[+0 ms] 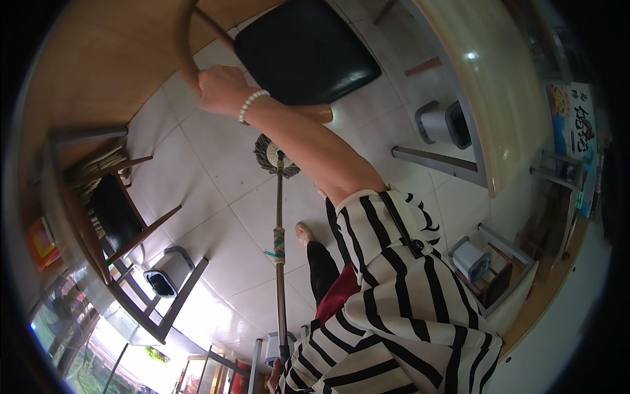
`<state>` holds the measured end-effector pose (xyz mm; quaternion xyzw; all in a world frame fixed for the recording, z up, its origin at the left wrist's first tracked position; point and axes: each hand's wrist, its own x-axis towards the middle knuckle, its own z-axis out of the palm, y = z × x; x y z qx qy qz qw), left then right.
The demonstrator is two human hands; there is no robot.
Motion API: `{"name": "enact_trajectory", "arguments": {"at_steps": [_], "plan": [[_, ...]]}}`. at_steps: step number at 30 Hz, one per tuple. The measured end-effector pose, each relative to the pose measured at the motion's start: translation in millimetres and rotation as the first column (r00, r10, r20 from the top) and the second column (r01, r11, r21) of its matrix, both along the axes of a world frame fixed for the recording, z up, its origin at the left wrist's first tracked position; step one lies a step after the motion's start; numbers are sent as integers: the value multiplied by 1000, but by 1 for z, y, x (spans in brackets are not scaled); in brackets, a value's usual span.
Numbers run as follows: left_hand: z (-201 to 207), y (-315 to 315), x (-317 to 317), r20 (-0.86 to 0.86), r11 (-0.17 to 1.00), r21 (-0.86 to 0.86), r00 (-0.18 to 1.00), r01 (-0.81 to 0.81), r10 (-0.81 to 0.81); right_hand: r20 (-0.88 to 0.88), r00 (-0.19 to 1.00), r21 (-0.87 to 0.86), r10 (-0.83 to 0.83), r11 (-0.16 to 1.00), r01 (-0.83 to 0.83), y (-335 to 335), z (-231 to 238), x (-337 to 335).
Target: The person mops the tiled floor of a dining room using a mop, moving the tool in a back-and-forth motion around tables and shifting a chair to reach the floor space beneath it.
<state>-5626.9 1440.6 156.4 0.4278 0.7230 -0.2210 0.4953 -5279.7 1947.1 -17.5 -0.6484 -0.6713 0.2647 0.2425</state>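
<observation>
My right arm, in a black-and-white striped sleeve, stretches up and to the left. Its hand (222,90), with a white bead bracelet at the wrist, is closed on the curved wooden frame of a chair (305,49) with a black padded seat. A mop (280,203) stands on the tiles beneath that arm; its round head (277,156) has dark grey strands, and a wrapped band circles the handle. At the lower edge my left hand (273,376) grips the top of the mop handle, mostly hidden by my shirt.
Wooden tables flank me, the right one (489,85) with a pale glossy top. Grey bins stand at left (169,270), right (446,123) and lower right (469,259). Another black-seated chair (115,210) is at left. My bare foot (303,234) is beside the mop handle.
</observation>
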Motion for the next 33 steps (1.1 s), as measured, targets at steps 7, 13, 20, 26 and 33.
{"name": "enact_trajectory", "arguments": {"at_steps": [7,13,20,26,33], "plan": [[-1,13,-1,-68,996,-74,996,50,-55,12,991,-17,131,991,-130,26,5,-44],[10,1,-25,-86,996,-57,993,75,-80,-248,957,640,-150,716,278,-29,11,-75],[20,-25,-55,-89,992,-29,988,122,-124,-377,596,-818,-709,557,146,-372,-140,-160],[26,-47,-70,-100,989,-19,984,149,-150,-6,83,-981,-997,-10,-191,-481,-142,-243],[-16,-14,-28,-9,956,-4,956,294,-294,-38,-246,-999,-968,40,-5,-478,-157,-174]]}}
